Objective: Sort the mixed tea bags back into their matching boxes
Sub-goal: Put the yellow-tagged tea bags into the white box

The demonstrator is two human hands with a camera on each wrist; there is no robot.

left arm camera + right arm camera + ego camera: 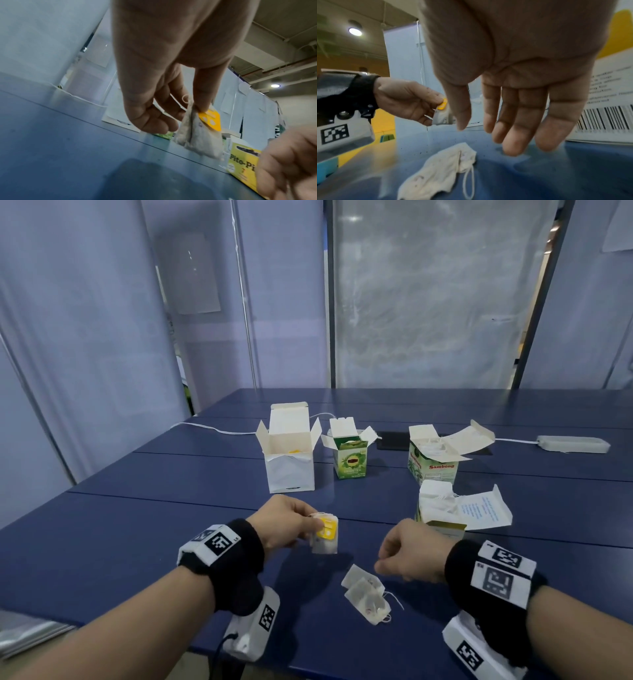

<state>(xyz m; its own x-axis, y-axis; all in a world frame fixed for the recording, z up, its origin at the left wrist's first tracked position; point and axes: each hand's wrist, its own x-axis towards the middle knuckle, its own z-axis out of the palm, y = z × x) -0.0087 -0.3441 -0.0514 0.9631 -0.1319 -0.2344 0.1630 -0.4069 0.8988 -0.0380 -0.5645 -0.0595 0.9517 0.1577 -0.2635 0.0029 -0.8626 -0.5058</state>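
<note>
My left hand (289, 523) pinches tea bags with yellow tags (325, 534) just above the blue table; the left wrist view shows thumb and finger clamped on the yellow-tagged tea bags (199, 134). My right hand (407, 556) hovers with relaxed, straight fingers (513, 119) over a small pile of white tea bags (368, 594) and holds nothing. Four opened boxes stand beyond: a white box (290, 460), a green tea box (351, 457), a Sambong box (432, 462) and a yellow Pito-Pito box (442, 515) near my right hand.
A white cable (212, 428) and a grey power strip (573, 444) lie at the far side of the table (137, 525). A dark flat device (394, 445) sits behind the boxes. Translucent panels wall the back. The table's near edge is just under my wrists.
</note>
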